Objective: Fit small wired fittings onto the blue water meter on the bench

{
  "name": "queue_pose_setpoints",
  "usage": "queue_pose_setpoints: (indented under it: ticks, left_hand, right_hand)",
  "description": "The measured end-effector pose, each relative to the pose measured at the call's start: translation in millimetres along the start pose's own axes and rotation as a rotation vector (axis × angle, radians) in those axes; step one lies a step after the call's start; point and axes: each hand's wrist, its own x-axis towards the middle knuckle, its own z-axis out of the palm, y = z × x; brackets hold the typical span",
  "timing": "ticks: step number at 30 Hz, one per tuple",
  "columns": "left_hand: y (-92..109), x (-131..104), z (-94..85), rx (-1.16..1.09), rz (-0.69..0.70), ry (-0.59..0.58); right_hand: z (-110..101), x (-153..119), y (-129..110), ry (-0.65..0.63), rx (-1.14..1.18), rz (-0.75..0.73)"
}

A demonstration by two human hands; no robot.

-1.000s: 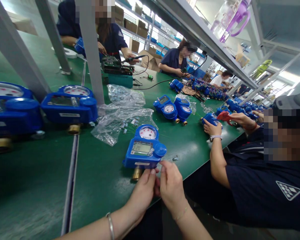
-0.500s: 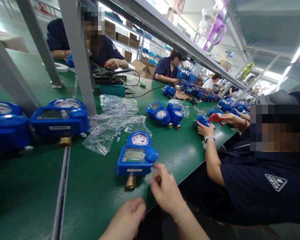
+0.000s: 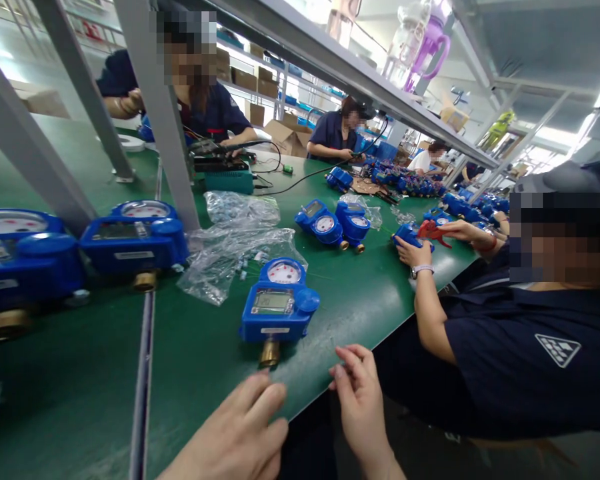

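Observation:
A blue meter (image 3: pixel 277 310) with a round dial, a small display and a brass fitting lies on the green table (image 3: pixel 215 367). Just below its brass end is my left hand (image 3: pixel 245 427), fingers curled together; whether it touches the fitting or pinches anything is too small to tell. My right hand (image 3: pixel 360 393) hovers by the table's front edge, right of the meter, fingers loosely bent and apart, holding nothing. Behind the meter, clear plastic bags (image 3: pixel 230 257) hold small parts. Two more blue meters (image 3: pixel 324 223) sit farther back.
Several blue meters (image 3: pixel 135 243) stand at the left beside grey metal posts (image 3: pixel 163 100). On the right, a person (image 3: pixel 510 340) works on a meter with red pliers (image 3: pixel 434 232). Other people sit across the table. A shelf with bottles (image 3: pixel 425 50) runs overhead.
My left hand has moved up toward the meter's brass end. My right hand has drawn away from the meter's side, down and right, and its fingers have loosened. The view has shifted slightly.

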Motion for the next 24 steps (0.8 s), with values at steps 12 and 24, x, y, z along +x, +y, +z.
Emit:
queue_pose_setpoints:
  ticks: [12,24]
  left_hand:
    - [0,31,24.7,-0.627,-0.110,-0.083]
    - [-3,38,28.8,-0.715,-0.335,-0.034]
  right_hand:
    - [4,4,-13,-0.032,0.658,0.338]
    - [11,-5,-11,-0.102,0.549,0.223]
